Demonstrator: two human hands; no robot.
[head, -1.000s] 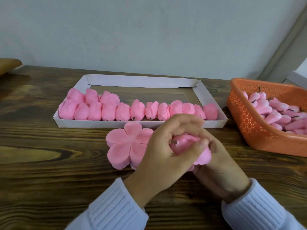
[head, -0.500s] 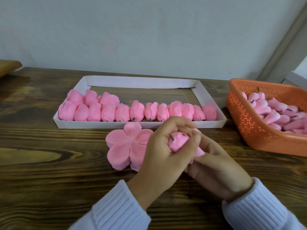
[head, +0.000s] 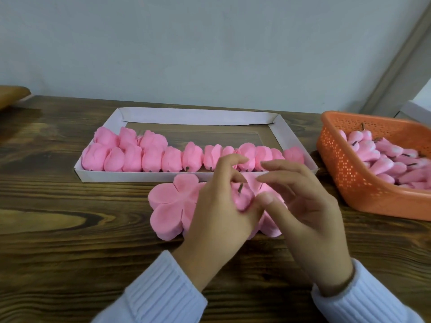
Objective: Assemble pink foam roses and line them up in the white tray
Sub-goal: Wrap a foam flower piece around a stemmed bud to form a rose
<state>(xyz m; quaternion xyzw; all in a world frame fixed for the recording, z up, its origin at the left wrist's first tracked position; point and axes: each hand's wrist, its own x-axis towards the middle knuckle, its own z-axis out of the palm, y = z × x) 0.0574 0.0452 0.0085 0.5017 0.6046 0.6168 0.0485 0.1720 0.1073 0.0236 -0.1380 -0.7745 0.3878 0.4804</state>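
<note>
My left hand point(head: 217, 213) grips a pink foam rose point(head: 242, 198), its short dark stem pointing up between my fingers. My right hand point(head: 305, 206) is just right of it with fingers spread apart; only its thumb rests near the rose. A stack of flat pink petal pieces point(head: 172, 206) lies on the table under and left of my hands, and another petal edge point(head: 271, 228) shows below my right hand. The white tray point(head: 140, 177) behind holds a row of finished roses point(head: 151, 156), with a few more behind them at its left end.
An orange plastic basket point(head: 363, 201) at the right holds several pink buds with stems point(head: 391, 164). The far half of the tray is bare. Wooden table surface point(head: 70, 229) stretches to the left, and a tan object point(head: 11, 95) sits at the far left edge.
My right hand has opened and let go of the rose, its fingers now spread. My left hand keeps hold of the rose, which sits more exposed with its stem up.
</note>
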